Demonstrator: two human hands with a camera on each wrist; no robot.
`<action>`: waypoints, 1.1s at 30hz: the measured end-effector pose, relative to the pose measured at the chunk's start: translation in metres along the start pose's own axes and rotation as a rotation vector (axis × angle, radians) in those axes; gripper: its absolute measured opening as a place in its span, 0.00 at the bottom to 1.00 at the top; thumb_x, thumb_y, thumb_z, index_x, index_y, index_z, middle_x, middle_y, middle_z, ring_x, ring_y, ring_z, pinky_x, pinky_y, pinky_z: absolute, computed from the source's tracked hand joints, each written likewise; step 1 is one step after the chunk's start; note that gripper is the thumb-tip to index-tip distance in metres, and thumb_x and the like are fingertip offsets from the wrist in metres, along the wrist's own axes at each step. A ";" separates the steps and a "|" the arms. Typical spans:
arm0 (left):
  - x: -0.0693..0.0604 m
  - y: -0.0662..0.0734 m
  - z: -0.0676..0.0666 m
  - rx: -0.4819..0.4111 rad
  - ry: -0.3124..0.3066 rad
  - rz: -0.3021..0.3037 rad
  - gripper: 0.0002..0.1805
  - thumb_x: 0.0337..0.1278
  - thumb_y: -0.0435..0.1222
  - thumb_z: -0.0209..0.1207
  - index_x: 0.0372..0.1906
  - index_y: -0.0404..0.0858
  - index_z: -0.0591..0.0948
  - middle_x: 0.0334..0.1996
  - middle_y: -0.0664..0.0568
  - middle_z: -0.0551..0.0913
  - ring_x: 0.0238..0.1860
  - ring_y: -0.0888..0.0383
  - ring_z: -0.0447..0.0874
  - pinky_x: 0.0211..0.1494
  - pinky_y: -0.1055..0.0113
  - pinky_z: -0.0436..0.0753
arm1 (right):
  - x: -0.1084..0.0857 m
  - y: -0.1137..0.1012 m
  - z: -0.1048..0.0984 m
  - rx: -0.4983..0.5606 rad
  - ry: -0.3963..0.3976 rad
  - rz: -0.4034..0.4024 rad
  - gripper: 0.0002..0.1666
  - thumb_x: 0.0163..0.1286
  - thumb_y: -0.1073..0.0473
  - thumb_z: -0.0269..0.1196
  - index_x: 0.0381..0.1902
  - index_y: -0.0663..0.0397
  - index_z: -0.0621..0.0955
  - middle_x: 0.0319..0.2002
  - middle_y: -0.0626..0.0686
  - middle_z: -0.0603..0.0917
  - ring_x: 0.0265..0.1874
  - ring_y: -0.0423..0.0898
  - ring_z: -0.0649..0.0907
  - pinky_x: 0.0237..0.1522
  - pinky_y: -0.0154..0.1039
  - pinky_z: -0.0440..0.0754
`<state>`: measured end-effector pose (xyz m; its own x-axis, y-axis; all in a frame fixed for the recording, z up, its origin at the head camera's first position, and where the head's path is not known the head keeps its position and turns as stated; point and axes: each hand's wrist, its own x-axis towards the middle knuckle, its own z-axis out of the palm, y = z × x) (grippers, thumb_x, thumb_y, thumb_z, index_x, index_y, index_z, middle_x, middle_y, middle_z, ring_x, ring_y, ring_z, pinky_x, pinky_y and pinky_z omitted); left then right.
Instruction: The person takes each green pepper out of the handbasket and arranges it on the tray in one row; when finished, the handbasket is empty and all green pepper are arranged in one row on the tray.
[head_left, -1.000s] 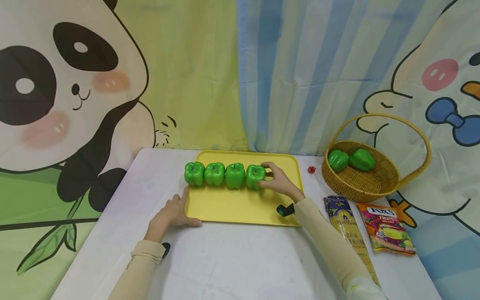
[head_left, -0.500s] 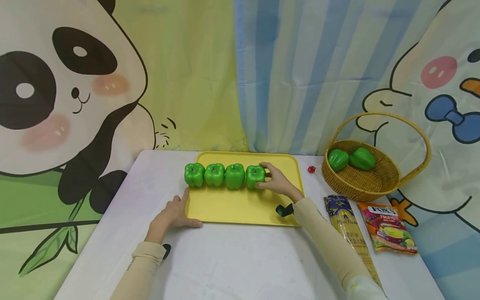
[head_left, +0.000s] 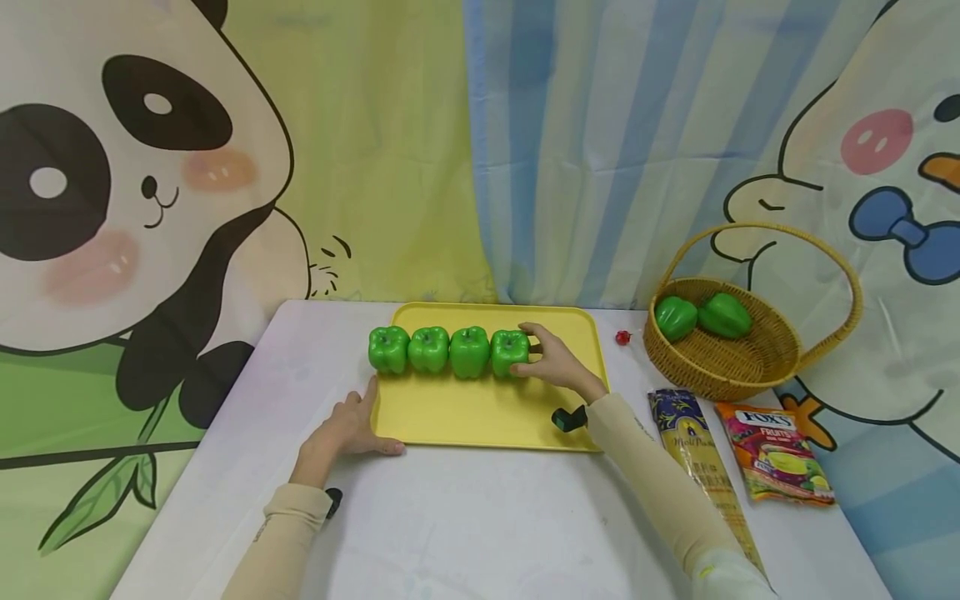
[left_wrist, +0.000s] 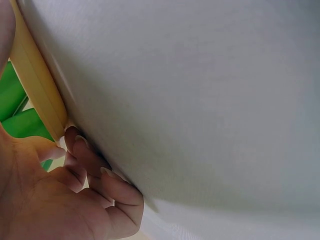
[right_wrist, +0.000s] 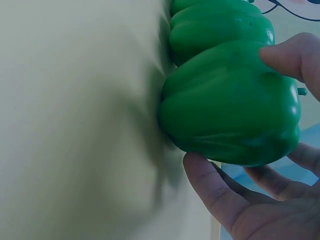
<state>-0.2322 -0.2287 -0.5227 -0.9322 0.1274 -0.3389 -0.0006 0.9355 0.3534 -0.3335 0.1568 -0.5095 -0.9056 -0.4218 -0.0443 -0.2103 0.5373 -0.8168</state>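
Observation:
Four green bell peppers stand in a row across the upper part of a yellow tray. My right hand holds the rightmost pepper between thumb and fingers; in the right wrist view that pepper rests on the tray, close beside the neighbouring pepper. My left hand lies at the tray's lower left corner, thumb along the front edge and fingers spread by the left edge. The left wrist view shows that hand against the tray's rim, its fingers loosely bent.
To the right stands a wicker basket with two green peppers inside. A small red item lies between tray and basket. Below the basket are a long pasta packet and a FOX'S sweets bag. Curtains hang behind the table.
The head view has shifted slightly. Both hands and the peppers stay in nearly the same places, with the right hand still on the rightmost pepper.

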 end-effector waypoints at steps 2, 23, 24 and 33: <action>0.000 0.000 0.000 0.000 -0.003 -0.002 0.81 0.29 0.71 0.73 0.81 0.34 0.39 0.60 0.29 0.69 0.54 0.38 0.73 0.56 0.38 0.78 | -0.002 0.000 -0.003 0.013 -0.003 -0.003 0.55 0.62 0.49 0.72 0.79 0.51 0.55 0.77 0.59 0.61 0.69 0.65 0.74 0.61 0.57 0.80; 0.000 -0.001 0.000 0.011 -0.008 0.006 0.82 0.30 0.71 0.72 0.81 0.33 0.39 0.60 0.28 0.68 0.56 0.36 0.73 0.57 0.37 0.77 | -0.055 0.016 -0.070 0.024 0.154 -0.005 0.53 0.66 0.50 0.70 0.78 0.56 0.55 0.75 0.64 0.62 0.69 0.67 0.71 0.63 0.59 0.78; 0.000 -0.001 0.000 0.010 -0.008 0.006 0.82 0.30 0.71 0.72 0.81 0.33 0.39 0.60 0.28 0.68 0.55 0.36 0.73 0.57 0.37 0.77 | -0.058 0.017 -0.074 0.018 0.163 -0.001 0.53 0.66 0.49 0.70 0.79 0.56 0.55 0.75 0.63 0.62 0.69 0.67 0.71 0.64 0.59 0.77; 0.001 -0.001 0.001 0.014 -0.006 0.012 0.82 0.30 0.71 0.72 0.80 0.32 0.39 0.60 0.28 0.69 0.55 0.37 0.74 0.58 0.38 0.77 | -0.087 0.024 -0.111 -0.030 0.282 0.058 0.46 0.69 0.43 0.66 0.76 0.52 0.59 0.74 0.62 0.66 0.67 0.65 0.74 0.63 0.61 0.76</action>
<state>-0.2331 -0.2294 -0.5240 -0.9299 0.1404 -0.3399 0.0157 0.9385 0.3448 -0.3009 0.2876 -0.4612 -0.9822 -0.1721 0.0749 -0.1623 0.5778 -0.7999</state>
